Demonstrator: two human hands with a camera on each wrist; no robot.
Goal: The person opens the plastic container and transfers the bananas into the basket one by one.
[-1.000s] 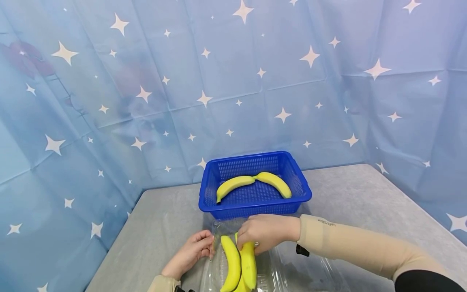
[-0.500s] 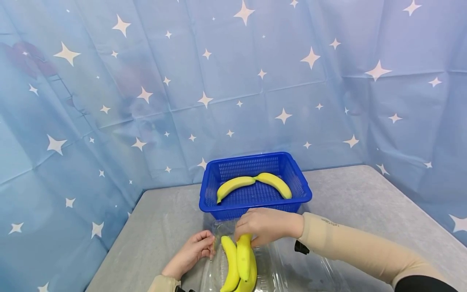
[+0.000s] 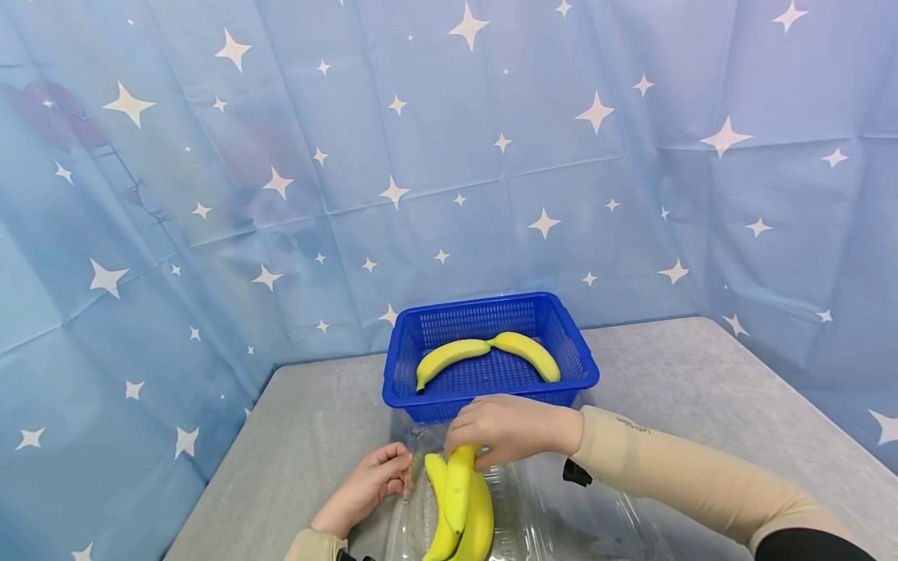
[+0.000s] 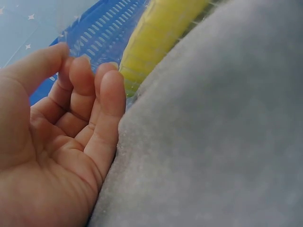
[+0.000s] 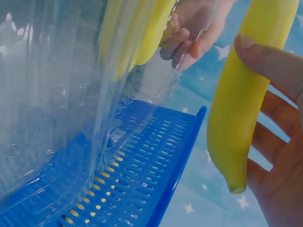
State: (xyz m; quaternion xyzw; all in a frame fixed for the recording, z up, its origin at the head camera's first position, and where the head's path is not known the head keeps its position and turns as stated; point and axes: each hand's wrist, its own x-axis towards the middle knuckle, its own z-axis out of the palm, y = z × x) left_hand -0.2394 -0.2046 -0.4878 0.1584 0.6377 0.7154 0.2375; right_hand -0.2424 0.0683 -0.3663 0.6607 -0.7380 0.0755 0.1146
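My right hand (image 3: 508, 425) grips a yellow banana (image 3: 457, 492) near its far end, thumb and fingers on opposite sides in the right wrist view. The held banana is above two others, a left banana (image 3: 443, 541) and a right banana (image 3: 480, 518), which lie side by side in a clear plastic container (image 3: 514, 518). With thumb and fingertips, my left hand (image 3: 372, 481) pinches the container's left edge. In the left wrist view a yellow banana (image 4: 158, 40) shows through the plastic beyond the fingers.
Directly behind the container stands a blue plastic basket (image 3: 491, 393) with two bananas (image 3: 452, 360) lying end to end inside. The clear lid (image 3: 585, 522) spreads out to the right. A star-patterned blue cloth (image 3: 421, 156) hangs behind the grey table (image 3: 652, 374).
My right hand has lifted the banana from the container's right side and shifted it left over the other two. The left hand stays at the container's edge.
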